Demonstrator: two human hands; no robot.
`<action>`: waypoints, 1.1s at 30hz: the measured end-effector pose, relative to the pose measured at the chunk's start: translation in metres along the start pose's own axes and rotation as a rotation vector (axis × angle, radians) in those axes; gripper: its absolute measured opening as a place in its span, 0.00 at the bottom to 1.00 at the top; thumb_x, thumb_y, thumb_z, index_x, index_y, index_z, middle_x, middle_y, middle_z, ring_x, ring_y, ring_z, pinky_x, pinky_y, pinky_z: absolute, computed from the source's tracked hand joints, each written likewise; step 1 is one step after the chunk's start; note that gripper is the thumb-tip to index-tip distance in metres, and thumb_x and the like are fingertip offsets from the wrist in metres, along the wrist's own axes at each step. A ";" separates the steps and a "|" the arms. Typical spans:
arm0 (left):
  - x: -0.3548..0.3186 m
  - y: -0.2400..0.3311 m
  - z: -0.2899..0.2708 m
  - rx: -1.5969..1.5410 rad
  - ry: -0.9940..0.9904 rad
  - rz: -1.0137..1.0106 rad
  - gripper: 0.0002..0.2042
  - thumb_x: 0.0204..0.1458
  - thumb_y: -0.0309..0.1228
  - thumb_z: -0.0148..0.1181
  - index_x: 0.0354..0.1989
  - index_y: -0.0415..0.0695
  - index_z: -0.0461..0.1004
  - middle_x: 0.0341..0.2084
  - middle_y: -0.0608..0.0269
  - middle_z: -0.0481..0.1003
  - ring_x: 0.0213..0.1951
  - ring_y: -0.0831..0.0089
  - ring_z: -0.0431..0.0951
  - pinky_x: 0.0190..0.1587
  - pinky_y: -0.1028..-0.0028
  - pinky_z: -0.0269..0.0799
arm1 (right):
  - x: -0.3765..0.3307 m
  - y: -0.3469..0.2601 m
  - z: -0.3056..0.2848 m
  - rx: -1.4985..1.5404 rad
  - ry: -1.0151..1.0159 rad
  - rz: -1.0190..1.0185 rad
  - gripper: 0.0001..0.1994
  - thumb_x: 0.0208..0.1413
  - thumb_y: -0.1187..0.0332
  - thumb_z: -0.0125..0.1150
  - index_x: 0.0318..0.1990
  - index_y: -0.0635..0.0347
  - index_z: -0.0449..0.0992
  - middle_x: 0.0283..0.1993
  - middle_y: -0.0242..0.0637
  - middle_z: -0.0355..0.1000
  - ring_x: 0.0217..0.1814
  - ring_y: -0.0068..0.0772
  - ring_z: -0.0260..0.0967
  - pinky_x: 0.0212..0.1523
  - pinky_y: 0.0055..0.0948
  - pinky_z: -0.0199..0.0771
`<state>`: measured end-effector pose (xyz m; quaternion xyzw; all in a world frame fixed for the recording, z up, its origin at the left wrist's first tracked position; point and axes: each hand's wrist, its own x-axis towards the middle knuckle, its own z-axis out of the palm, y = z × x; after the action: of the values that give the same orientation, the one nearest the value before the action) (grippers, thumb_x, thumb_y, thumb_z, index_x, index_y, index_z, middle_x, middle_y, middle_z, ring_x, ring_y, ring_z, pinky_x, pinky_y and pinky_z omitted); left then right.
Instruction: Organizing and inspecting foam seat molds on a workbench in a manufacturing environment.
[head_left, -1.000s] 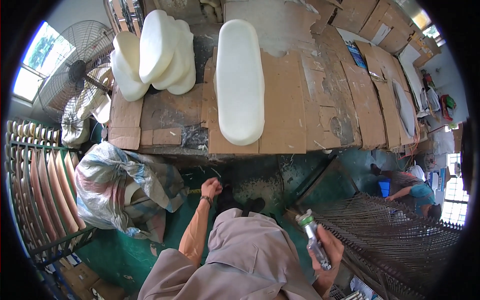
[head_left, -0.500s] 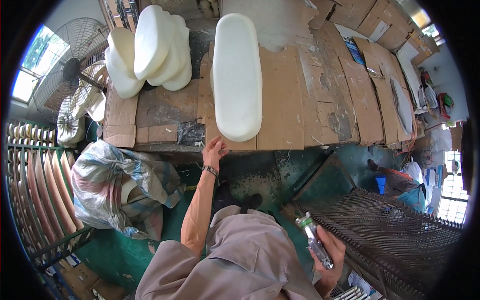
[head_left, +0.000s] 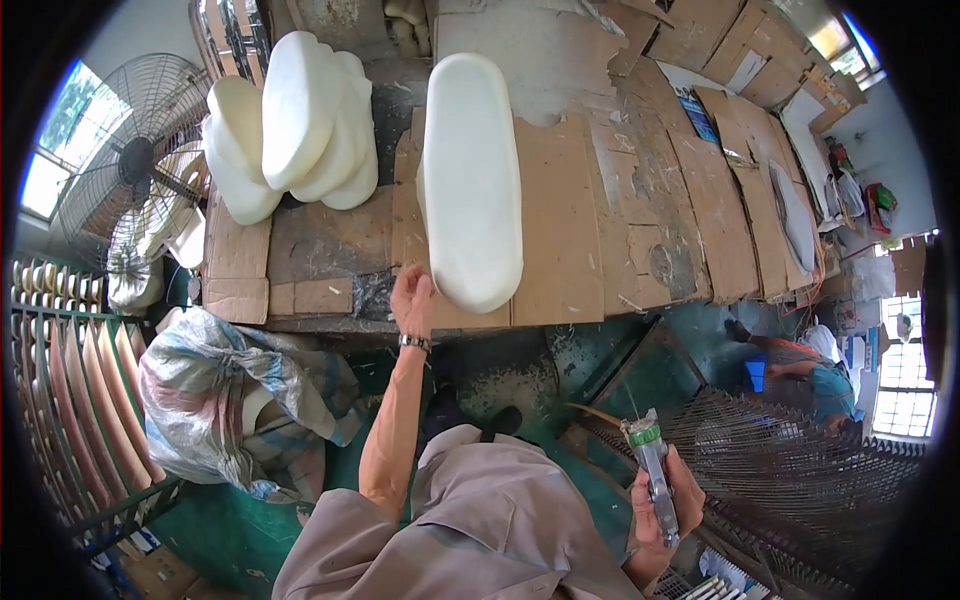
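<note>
Cardboard-topped bench; foam pad seemingly lengthwise-away.

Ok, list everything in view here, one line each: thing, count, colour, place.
long foam pad: one, white, flat on the cardboard in the middle of the bench
foam pad stack: several, white, piled at the bench's far left
cardboard sheets: many, brown, covering the bench top
fan: one, grey wire guard, left of the bench
sack: one, pale plastic, bulging, on the floor at the left
rack of curved boards: one, tan boards, far left
wire mesh basket: one, dark, lower right
another person: one, crouching at the right edge
left hand: at the bench's near edge, touching the long pad's near end
right hand: holding a grey spray gun with a green collar
</note>
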<state>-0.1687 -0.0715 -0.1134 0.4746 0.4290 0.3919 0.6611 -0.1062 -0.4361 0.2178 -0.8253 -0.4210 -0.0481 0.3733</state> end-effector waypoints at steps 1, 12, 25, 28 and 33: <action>0.017 0.010 0.002 -0.003 0.004 0.005 0.12 0.59 0.27 0.59 0.50 0.41 0.76 0.38 0.70 0.76 0.40 0.80 0.75 0.43 0.76 0.74 | 0.002 -0.002 0.004 0.002 0.001 -0.006 0.22 0.50 0.74 0.65 0.53 0.74 0.74 0.32 0.50 0.76 0.28 0.44 0.76 0.31 0.33 0.77; 0.164 0.151 0.099 0.525 0.009 0.736 0.17 0.53 0.25 0.63 0.52 0.44 0.74 0.44 0.55 0.74 0.47 0.58 0.74 0.51 0.62 0.71 | 0.005 -0.015 0.034 0.164 -0.076 0.183 0.25 0.54 0.71 0.65 0.59 0.74 0.71 0.37 0.50 0.77 0.34 0.40 0.79 0.36 0.32 0.78; 0.169 0.163 0.142 1.039 -0.004 1.072 0.31 0.52 0.40 0.67 0.66 0.51 0.65 0.68 0.47 0.57 0.68 0.44 0.57 0.64 0.49 0.59 | 0.029 -0.002 0.052 0.144 -0.161 0.290 0.25 0.54 0.73 0.66 0.59 0.72 0.71 0.35 0.44 0.78 0.35 0.37 0.77 0.38 0.32 0.77; 0.164 0.166 0.150 1.089 0.118 1.028 0.24 0.51 0.42 0.67 0.56 0.47 0.75 0.68 0.50 0.59 0.67 0.46 0.59 0.63 0.49 0.58 | 0.044 0.015 0.051 0.193 -0.197 0.293 0.25 0.53 0.74 0.65 0.60 0.71 0.71 0.34 0.45 0.78 0.35 0.37 0.77 0.38 0.31 0.77; 0.101 0.172 0.120 0.880 0.067 1.087 0.10 0.54 0.34 0.64 0.37 0.39 0.78 0.54 0.49 0.73 0.57 0.45 0.70 0.60 0.54 0.63 | 0.063 0.051 0.045 0.264 -0.202 0.216 0.25 0.53 0.75 0.64 0.60 0.71 0.71 0.34 0.45 0.77 0.34 0.36 0.77 0.38 0.31 0.77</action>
<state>-0.0428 0.0284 0.0544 0.8331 0.2700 0.4713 0.1043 -0.0390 -0.3836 0.1809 -0.8100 -0.3681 0.1309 0.4373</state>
